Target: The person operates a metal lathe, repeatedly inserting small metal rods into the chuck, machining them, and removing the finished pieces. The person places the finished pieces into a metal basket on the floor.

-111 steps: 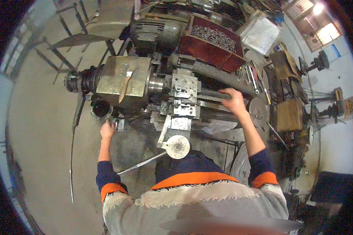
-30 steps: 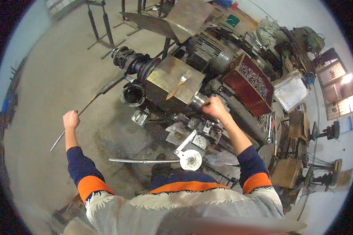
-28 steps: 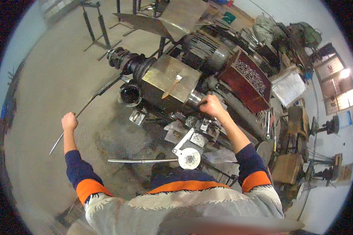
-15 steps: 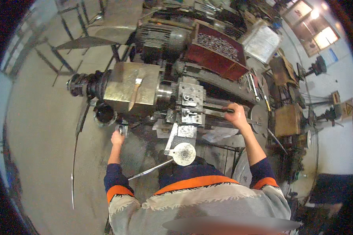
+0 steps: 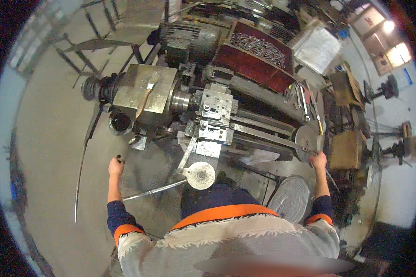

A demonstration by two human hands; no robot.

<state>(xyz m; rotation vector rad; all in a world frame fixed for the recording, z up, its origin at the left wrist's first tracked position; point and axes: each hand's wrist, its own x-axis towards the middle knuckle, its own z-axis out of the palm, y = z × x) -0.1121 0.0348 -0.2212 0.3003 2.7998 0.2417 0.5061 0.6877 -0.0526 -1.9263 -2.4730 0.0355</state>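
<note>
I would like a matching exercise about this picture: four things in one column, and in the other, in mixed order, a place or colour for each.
1. brush
2. tray
3. wheel
4. right hand

A. dark red, holding small metal parts
B. beside the grey disc
C. on the square cover
D. pale, with a rod reaching left

Pairs: 1-C, 2-A, 3-D, 4-B

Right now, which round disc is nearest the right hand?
The plain grey disc, close beside the right hand; the ribbed disc sits lower, and the white disc well to the left.
</note>
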